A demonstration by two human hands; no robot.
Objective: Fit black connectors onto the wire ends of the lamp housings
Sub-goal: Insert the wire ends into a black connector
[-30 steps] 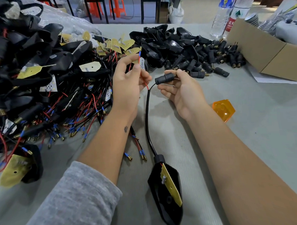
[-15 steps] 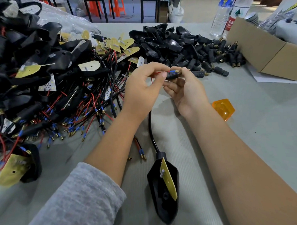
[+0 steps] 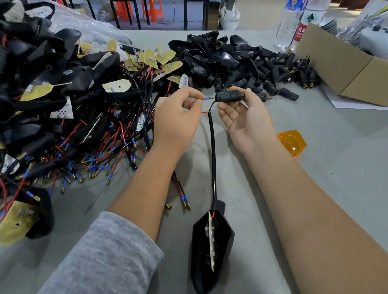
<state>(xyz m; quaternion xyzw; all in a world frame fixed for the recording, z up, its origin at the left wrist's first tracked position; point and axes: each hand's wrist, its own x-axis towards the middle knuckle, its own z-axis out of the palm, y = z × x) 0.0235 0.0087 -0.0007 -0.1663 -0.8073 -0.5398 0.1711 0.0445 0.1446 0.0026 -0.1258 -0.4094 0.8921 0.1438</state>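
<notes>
— Table point(image 3: 322, 186) first: what covers it?
— A tangled heap of wired lamp housings point(image 3: 55, 107) fills its left side, and a pile of black connectors point(image 3: 263, 69) lies at the back, beside a cardboard box point(image 3: 344, 71).
— And nearer the person?
— One lamp housing point(image 3: 211, 251) lies between the forearms, its black cable point(image 3: 213, 150) running up to the hands. An orange lens point(image 3: 292, 142) sits right of it.
— The hands?
— Close together, not touching. The right hand point(image 3: 247, 116) pinches a connector point(image 3: 228, 96); the left hand point(image 3: 176, 119) pinches a red wire point(image 3: 205, 99), its tip at the connector's opening.
</notes>
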